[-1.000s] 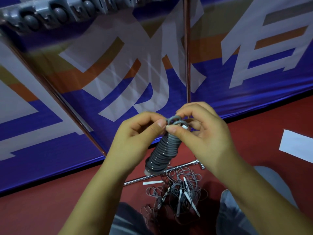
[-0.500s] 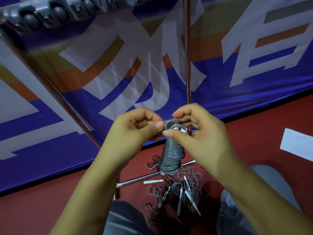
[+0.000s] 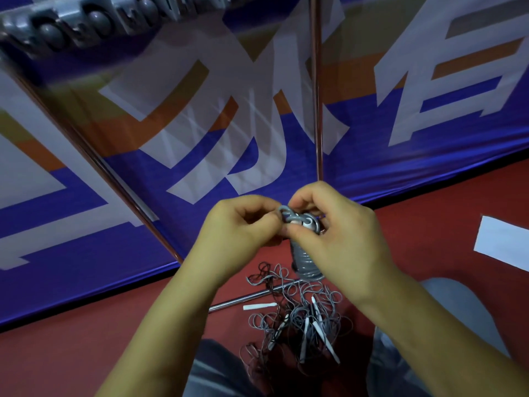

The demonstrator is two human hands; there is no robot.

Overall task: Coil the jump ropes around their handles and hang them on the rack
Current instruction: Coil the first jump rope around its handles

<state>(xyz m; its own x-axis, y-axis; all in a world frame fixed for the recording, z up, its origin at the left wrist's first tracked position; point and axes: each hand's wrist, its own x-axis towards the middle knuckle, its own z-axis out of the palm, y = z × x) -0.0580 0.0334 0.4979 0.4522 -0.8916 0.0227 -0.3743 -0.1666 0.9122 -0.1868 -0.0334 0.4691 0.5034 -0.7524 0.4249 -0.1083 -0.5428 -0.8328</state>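
— Both hands are closed at the top of the coiled jump rope [image 3: 305,262]. Which one has what?

— Right hand [image 3: 337,239] has its thumb pressed against the front of the bundle just under the white handle tips [image 3: 303,223], with its fingers curled over the top from behind. Left hand [image 3: 243,227] pinches the grey loose end [image 3: 284,212] of the cord where it loops over those tips, thumb and forefinger meeting right beside the right thumb.

— And the bundle itself?

— Grey cord wound in tight turns around the handles, hanging nearly upright below the right palm, its lower end free in the air above the floor.

— What lies under it?

— Straight below, a tangled heap of ropes [image 3: 300,319] on the red floor [image 3: 86,353]: thin grey and some dark cords, with several white handles sticking out. One white handle [image 3: 260,306] lies just beside the heap on its left. A chrome base bar of the rack [image 3: 243,298] runs across the floor under the heap's upper edge.

— The rest of the rack?

— Two chrome uprights [image 3: 316,110] rise behind the hands, one vertical, one slanting left. Along the top left is a grey hook rail [image 3: 86,21], blurred. Behind it all hangs a blue banner [image 3: 400,156] with white and orange shapes. A white sheet [image 3: 501,242] lies on the floor at right, and the person's knees [image 3: 458,310] frame the heap.
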